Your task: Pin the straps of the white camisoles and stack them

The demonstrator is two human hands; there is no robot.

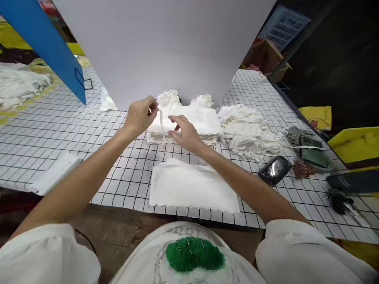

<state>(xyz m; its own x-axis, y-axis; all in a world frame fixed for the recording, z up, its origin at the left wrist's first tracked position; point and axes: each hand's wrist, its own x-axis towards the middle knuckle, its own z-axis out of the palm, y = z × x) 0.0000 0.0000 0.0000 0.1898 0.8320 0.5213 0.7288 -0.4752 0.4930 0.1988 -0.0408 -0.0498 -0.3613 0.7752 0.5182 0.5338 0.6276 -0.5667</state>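
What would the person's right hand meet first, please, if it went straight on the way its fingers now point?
Probably the white strip pinched by the left hand: the right hand rests on the stack of white fabric, fingers pointing left toward it. Depth is unclear.

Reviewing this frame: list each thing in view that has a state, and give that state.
left hand: pinching a thin white strip, raised over the stack
white strip: hanging down from the fingers
right hand: fingers spread, resting flat on the stack
stack of white cloth pieces: piled neatly, edges aligned
single white cloth: lying flat near the table edge
heap of white scraps: loose, tangled
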